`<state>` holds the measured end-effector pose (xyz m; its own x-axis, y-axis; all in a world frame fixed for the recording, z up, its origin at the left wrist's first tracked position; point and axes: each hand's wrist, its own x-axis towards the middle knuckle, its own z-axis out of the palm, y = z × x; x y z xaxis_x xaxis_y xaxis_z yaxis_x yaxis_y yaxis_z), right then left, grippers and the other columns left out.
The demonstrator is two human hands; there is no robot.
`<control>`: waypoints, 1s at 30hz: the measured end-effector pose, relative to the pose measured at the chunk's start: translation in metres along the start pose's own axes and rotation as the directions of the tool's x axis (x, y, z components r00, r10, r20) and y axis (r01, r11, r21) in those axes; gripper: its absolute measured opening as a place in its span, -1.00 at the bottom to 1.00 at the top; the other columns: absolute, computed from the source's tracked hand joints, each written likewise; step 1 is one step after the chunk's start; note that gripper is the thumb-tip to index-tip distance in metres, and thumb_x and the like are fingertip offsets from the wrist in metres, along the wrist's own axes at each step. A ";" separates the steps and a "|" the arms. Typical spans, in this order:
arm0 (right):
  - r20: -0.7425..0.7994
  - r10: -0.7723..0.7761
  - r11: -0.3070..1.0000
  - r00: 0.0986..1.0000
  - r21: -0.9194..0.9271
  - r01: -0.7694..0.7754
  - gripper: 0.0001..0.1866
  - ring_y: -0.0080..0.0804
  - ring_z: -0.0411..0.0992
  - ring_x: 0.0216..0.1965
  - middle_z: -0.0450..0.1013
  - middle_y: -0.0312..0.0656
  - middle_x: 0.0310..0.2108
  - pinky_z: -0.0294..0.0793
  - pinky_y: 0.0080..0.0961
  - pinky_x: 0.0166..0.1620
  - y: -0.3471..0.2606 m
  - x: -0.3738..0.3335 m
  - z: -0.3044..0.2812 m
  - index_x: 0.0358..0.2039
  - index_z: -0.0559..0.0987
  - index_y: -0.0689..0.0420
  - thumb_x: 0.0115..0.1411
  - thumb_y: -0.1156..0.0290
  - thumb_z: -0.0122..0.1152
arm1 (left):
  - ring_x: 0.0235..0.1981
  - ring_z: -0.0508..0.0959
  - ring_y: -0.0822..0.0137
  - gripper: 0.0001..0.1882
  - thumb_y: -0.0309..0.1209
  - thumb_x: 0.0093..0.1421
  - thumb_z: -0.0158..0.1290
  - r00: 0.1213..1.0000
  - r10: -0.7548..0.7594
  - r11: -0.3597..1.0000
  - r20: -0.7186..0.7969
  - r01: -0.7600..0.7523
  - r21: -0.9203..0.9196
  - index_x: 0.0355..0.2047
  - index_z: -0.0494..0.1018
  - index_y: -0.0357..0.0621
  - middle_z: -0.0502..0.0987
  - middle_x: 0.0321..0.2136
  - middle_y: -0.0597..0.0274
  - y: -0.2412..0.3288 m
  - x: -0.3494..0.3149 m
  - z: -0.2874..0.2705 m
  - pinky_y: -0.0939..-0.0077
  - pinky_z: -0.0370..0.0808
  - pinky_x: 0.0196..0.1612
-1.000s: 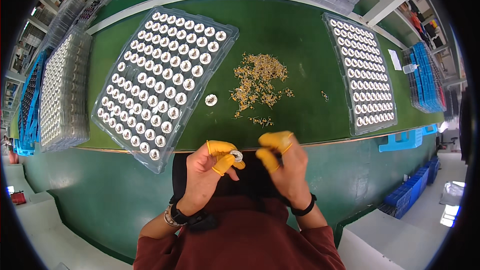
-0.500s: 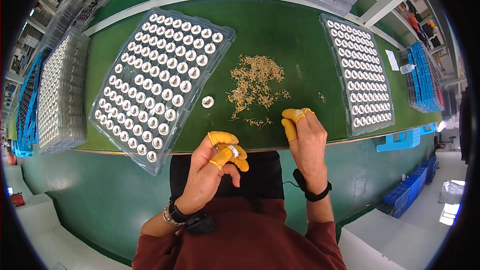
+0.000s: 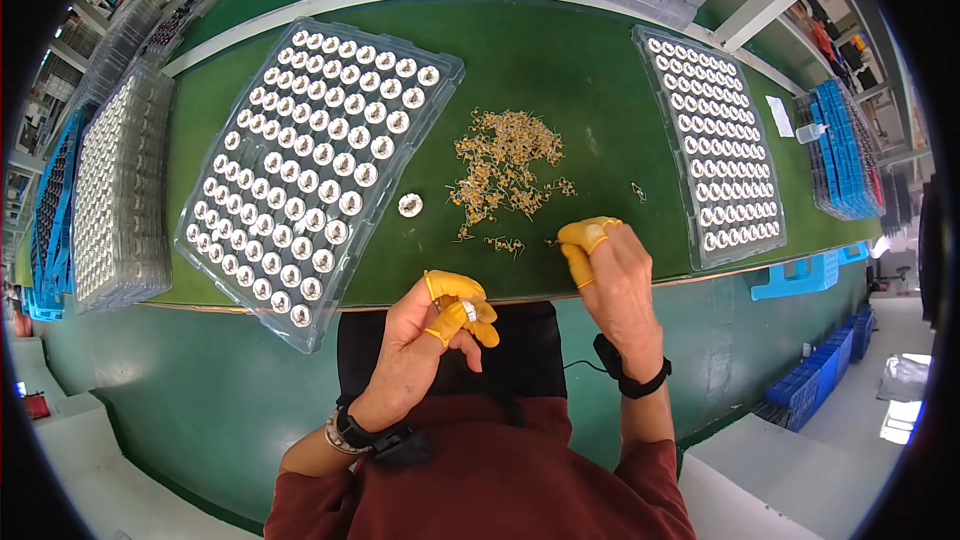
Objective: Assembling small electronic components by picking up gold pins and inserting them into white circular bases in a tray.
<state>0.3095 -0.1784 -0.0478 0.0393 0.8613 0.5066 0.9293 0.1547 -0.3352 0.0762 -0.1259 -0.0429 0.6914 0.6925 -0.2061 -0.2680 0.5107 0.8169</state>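
A: What lies nearest, low in the middle of the frame?

B: The left hand (image 3: pixel 410 352). Its yellow-capped thumb and fingers pinch a small silvery round part (image 3: pixel 470 311), just below the table's near edge in the picture.

A: How would that part handle?

B: Light and stiff, I'd judge, with a shiny face that could slip or scratch. Best held by its rim.

A: And the right hand (image 3: pixel 622 275)?

B: Right of centre, thumb and fingertips bunched low over the green table (image 3: pixel 600 90). A tiny piece (image 3: pixel 552 241) shows just beside them; whether they grip anything, I can't tell.

A: Edges to mind?

B: The near edge: anything slipping from the left hand would likely miss the table. A little farther, a loose round part (image 3: pixel 410 205) sits left of the heap of small wired pieces (image 3: pixel 510 150), which look light, bendable and easily tangled.

A: Room to move?

B: Between heap and right tray (image 3: pixel 706 261) there's a broad green stretch, with one stray piece (image 3: pixel 638 191) in it. Left is tighter: the left tray (image 3: pixel 310 337) overhangs the near edge.
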 end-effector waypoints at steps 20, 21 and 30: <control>0.066 0.123 0.990 0.990 -0.074 -0.118 -0.82 -0.16 0.37 -0.41 0.36 -0.17 -0.47 0.39 -0.26 -0.36 -0.003 0.008 0.007 -0.39 0.56 0.17 -0.06 0.52 0.32 | -0.37 0.57 0.38 -0.77 -0.63 0.29 -0.07 1.000 -0.029 0.990 -0.011 0.030 0.141 -0.04 0.35 -0.28 0.51 -0.27 0.11 -0.009 -0.002 -0.002 0.59 0.56 -0.48; 0.045 0.147 0.989 0.988 -0.017 -0.147 -0.83 -0.20 0.39 -0.43 0.38 -0.17 -0.47 0.41 -0.30 -0.38 -0.003 0.008 0.005 -0.38 0.56 0.18 -0.04 0.55 0.32 | -0.36 0.57 0.38 -0.77 -0.63 0.30 -0.08 0.999 -0.039 0.988 -0.009 0.040 0.150 -0.04 0.35 -0.27 0.51 -0.26 0.10 -0.008 -0.002 -0.001 0.59 0.56 -0.49; 0.238 0.440 0.500 0.866 0.736 -0.456 -0.87 -0.57 0.51 -0.43 0.52 -0.27 -0.46 0.51 -0.65 -0.30 -0.048 -0.009 -0.001 -0.34 0.52 0.22 0.08 0.69 0.21 | -0.45 0.59 0.40 -0.82 -0.58 0.23 0.08 0.997 -0.055 0.991 -0.052 0.061 0.123 -0.17 0.36 -0.30 0.53 -0.36 0.15 -0.009 0.000 0.001 0.63 0.52 -0.57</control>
<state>0.2650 -0.1945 -0.0354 0.3560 0.9289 0.1020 0.1765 0.0404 -0.9835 0.0794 -0.1313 -0.0495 0.6694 0.6890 -0.2780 -0.1410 0.4852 0.8629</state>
